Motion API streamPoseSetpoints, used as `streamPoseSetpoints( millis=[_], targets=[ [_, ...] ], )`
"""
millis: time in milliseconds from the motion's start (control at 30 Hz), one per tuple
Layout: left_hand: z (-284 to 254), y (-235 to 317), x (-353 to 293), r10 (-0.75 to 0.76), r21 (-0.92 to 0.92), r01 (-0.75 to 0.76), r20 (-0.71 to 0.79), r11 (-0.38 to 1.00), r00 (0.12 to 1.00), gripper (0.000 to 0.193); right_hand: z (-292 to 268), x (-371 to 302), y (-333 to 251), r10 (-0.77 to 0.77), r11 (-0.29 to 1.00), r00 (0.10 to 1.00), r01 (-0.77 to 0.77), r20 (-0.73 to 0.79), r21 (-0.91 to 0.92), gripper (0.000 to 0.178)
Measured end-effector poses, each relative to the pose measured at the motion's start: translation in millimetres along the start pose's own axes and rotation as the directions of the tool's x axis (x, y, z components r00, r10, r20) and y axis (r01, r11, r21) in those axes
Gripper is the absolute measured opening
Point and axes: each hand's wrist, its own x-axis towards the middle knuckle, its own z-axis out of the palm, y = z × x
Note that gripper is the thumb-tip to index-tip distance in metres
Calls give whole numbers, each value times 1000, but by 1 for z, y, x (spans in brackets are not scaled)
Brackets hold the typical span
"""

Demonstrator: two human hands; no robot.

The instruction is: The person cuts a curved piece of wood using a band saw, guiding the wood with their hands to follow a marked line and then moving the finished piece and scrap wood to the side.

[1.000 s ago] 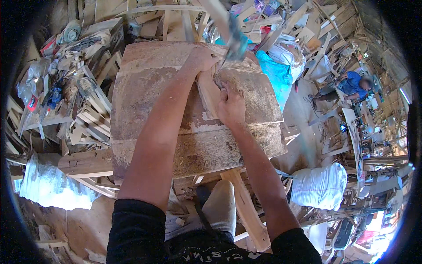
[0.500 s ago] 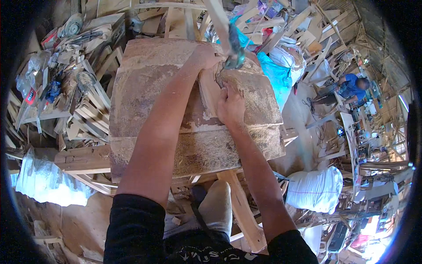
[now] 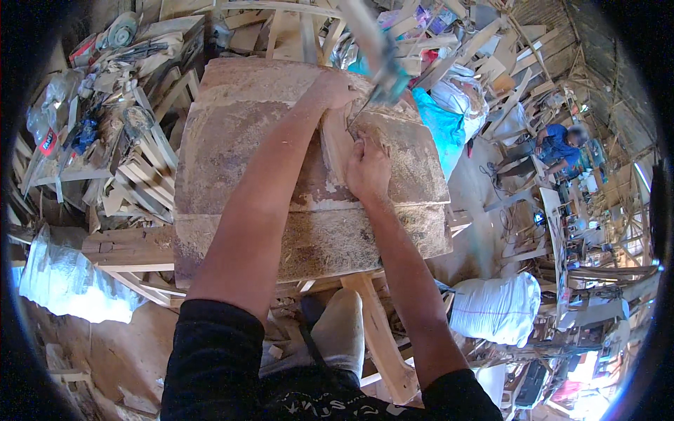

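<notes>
A pale wooden board (image 3: 335, 151) lies flat on a worn, sawdust-covered worktable (image 3: 239, 151). My left hand (image 3: 333, 92) grips the board's far end, its fingers curled and partly hidden. Closer to me, my right hand (image 3: 368, 167) is closed over the board's right side, fingers bent and pressed on it. Just beyond the right hand, a thin saw blade (image 3: 359, 112) slants down beside the board. It hangs from a blurred wooden saw arm (image 3: 372, 42) with teal wrapping at its lower end.
Scrap wood (image 3: 144, 154) is heaped at the left. Beyond the table's right side stand a turquoise sack (image 3: 442, 126) and, nearer, a white sack (image 3: 495, 309). A person in blue (image 3: 558, 147) sits at the far right. A wooden beam (image 3: 379, 337) runs beneath the table.
The saw arm's wrapped end has shifted right and slightly up, now blurred, leaving the thin blade more visible. Both hands keep nearly the same place on the board. The view has shifted slightly.
</notes>
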Motion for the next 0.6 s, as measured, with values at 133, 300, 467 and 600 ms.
streamPoseSetpoints(
  millis=[133, 300, 467, 600],
  targets=[
    [-9, 17, -6, 13, -17, -13, 37, 1000, 999, 45, 0, 0, 7, 39, 998, 999, -38, 21, -49, 42],
    [-17, 31, -9, 93, -113, -89, 28, 990, 995, 46, -4, 0, 11, 73, 997, 997, -73, 12, -30, 42],
    [-9, 12, -3, 14, -65, -12, 43, 998, 999, 56, -1, 0, -4, 109, 994, 994, -110, 11, 13, 41],
    [-7, 13, -1, 27, -137, -27, 0, 990, 1000, 62, -1, 0, -2, 21, 998, 998, -25, -64, -52, 39]
  ],
)
